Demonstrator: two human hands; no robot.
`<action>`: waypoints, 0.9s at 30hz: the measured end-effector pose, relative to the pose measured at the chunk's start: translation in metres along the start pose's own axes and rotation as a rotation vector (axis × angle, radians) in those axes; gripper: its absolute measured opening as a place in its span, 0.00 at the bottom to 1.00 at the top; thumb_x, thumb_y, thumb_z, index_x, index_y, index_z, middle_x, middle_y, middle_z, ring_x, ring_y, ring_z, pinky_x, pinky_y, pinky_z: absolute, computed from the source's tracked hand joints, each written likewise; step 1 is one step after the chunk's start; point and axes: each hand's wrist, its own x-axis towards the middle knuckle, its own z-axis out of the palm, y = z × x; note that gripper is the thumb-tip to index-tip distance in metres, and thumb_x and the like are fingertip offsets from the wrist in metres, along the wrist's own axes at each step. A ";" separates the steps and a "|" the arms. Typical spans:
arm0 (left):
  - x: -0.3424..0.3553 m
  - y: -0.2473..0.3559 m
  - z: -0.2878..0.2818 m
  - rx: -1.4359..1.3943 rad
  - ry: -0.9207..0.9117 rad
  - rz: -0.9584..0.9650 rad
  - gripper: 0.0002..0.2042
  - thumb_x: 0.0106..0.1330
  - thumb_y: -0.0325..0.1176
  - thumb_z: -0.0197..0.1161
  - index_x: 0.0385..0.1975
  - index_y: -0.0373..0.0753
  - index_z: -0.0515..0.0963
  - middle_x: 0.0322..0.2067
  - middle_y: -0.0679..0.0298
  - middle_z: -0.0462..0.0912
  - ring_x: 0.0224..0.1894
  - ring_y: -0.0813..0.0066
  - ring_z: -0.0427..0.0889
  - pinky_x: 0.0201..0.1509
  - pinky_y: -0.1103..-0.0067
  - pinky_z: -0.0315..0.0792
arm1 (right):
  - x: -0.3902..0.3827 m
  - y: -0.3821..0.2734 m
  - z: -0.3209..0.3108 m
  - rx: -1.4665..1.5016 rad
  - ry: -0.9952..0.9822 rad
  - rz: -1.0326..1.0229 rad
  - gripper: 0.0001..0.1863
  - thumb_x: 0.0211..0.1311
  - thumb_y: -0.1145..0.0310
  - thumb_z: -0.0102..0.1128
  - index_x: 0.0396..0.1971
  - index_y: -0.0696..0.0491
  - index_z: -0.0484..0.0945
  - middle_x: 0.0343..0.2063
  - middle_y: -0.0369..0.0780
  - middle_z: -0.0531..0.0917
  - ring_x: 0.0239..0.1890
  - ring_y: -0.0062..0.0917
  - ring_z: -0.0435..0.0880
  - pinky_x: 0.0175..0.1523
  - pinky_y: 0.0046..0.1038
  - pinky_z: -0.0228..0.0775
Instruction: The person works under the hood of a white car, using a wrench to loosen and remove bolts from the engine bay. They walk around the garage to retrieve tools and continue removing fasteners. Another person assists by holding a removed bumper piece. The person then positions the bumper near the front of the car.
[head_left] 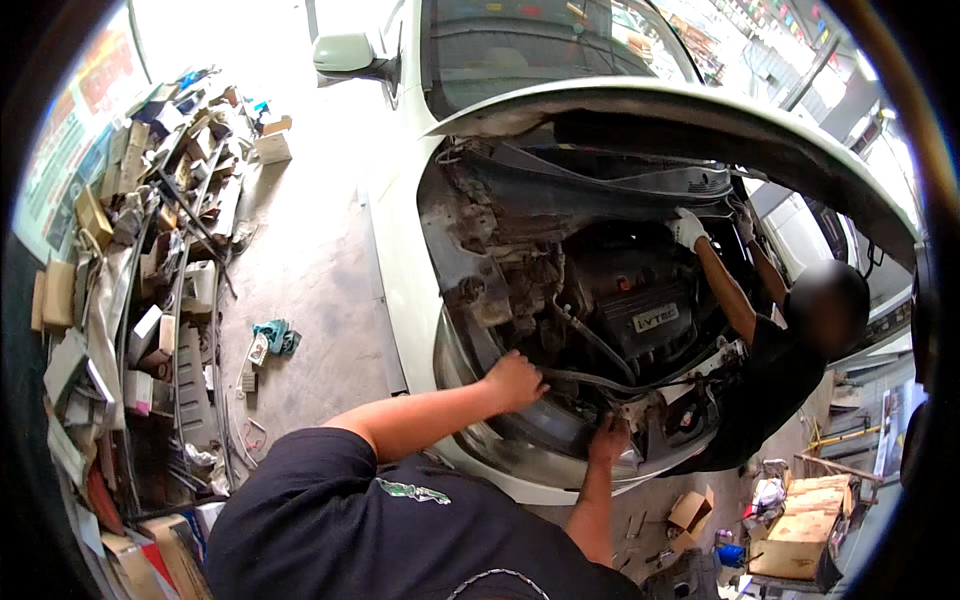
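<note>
I stand at the front corner of a pale car (408, 200) whose hood (720, 110) is raised. My left hand (515, 381) is closed, its fingers curled at the front edge of the engine bay, at the end of a long dark strip (585, 380). What it grips is hidden. Farther right and nearer to me, my right hand (610, 440) reaches in beside the front panel with bent fingers; anything in them is hidden too. Behind both hands lies the dark engine cover (645, 315), with a black hose (595, 340) along its left side.
At the right, a co-worker in black (765, 390) leans in, a white-gloved hand (687, 229) at the rear of the bay. Crowded shelves (185, 340) line the left. A teal object (277, 337) lies on the floor. Cardboard boxes (805, 520) stand at the lower right.
</note>
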 end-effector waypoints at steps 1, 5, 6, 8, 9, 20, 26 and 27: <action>0.001 -0.001 -0.002 -0.013 -0.023 0.025 0.22 0.70 0.49 0.49 0.27 0.38 0.82 0.28 0.56 0.83 0.37 0.57 0.81 0.48 0.65 0.69 | -0.001 0.000 0.000 -0.030 0.000 0.061 0.17 0.66 0.62 0.52 0.30 0.62 0.79 0.28 0.54 0.79 0.35 0.52 0.76 0.42 0.49 0.66; -0.001 -0.010 0.010 -0.125 -0.054 0.087 0.23 0.69 0.51 0.49 0.33 0.35 0.82 0.34 0.53 0.83 0.43 0.56 0.80 0.53 0.64 0.67 | 0.000 0.005 0.009 -0.056 0.030 0.128 0.18 0.66 0.60 0.53 0.30 0.62 0.79 0.30 0.53 0.79 0.35 0.51 0.76 0.42 0.47 0.65; -0.002 -0.014 0.010 -0.147 -0.051 0.108 0.22 0.69 0.50 0.50 0.37 0.35 0.80 0.36 0.53 0.82 0.45 0.57 0.78 0.54 0.65 0.66 | 0.001 0.003 0.017 -0.041 0.080 0.164 0.18 0.66 0.60 0.53 0.30 0.62 0.79 0.31 0.53 0.79 0.35 0.51 0.76 0.41 0.47 0.64; -0.002 -0.017 0.010 -0.125 -0.072 0.199 0.21 0.69 0.50 0.49 0.40 0.36 0.79 0.37 0.55 0.81 0.45 0.60 0.77 0.54 0.65 0.65 | 0.002 0.028 0.020 -0.076 0.025 0.189 0.19 0.69 0.60 0.51 0.31 0.63 0.79 0.30 0.52 0.79 0.32 0.47 0.75 0.38 0.47 0.64; -0.003 -0.017 0.010 -0.111 -0.083 0.239 0.21 0.70 0.50 0.49 0.41 0.37 0.79 0.38 0.57 0.81 0.45 0.61 0.77 0.53 0.65 0.65 | 0.000 0.035 0.021 -0.089 -0.008 0.201 0.20 0.71 0.60 0.50 0.32 0.63 0.79 0.29 0.51 0.78 0.31 0.45 0.75 0.37 0.47 0.64; -0.009 -0.037 0.018 -0.129 -0.072 0.364 0.23 0.65 0.47 0.55 0.49 0.33 0.74 0.42 0.55 0.77 0.47 0.59 0.74 0.55 0.65 0.64 | 0.003 0.003 0.030 -0.134 0.027 0.337 0.21 0.70 0.58 0.52 0.28 0.63 0.79 0.29 0.54 0.76 0.36 0.47 0.74 0.43 0.50 0.62; -0.007 -0.038 0.000 -0.146 -0.156 0.347 0.25 0.63 0.45 0.56 0.53 0.31 0.72 0.44 0.54 0.76 0.48 0.59 0.74 0.53 0.67 0.64 | -0.003 -0.002 0.029 -0.227 0.050 0.373 0.16 0.67 0.60 0.54 0.37 0.60 0.80 0.44 0.49 0.79 0.46 0.45 0.75 0.52 0.47 0.66; -0.006 -0.037 0.001 -0.121 -0.148 0.347 0.25 0.64 0.45 0.56 0.53 0.31 0.72 0.44 0.55 0.76 0.48 0.60 0.73 0.53 0.66 0.64 | 0.001 -0.007 0.026 -0.216 0.035 0.365 0.17 0.67 0.60 0.54 0.36 0.61 0.81 0.43 0.49 0.79 0.47 0.45 0.75 0.53 0.46 0.66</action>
